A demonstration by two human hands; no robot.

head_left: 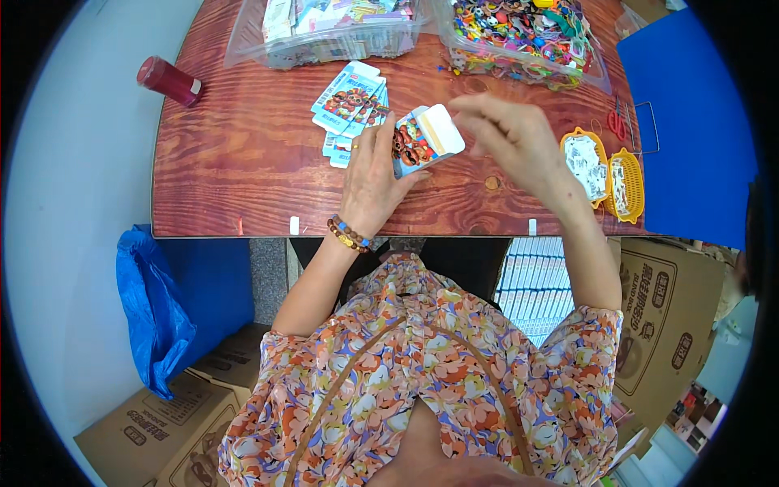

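Note:
My left hand (375, 174) is closed around a small printed carton (414, 148) with a blue edge and colourful pictures. The carton's right end is open, with a white flap (442, 128) standing out. Close by on the right, my right hand (519, 142) hovers with bent fingers apart, its fingertips near that flap, and I see nothing held in it. Beyond my left hand lies a loose stack of flat printed cartons (350, 97), partly covered by its fingers.
At the back stand a clear bin of paper packets (341, 40) and another of small colourful trinkets (527, 49). A red jar (170, 81) sits far left. On the right are yellow baskets (629, 199) with white packets and red scissors (618, 126). Brown boxes (673, 300) stand below.

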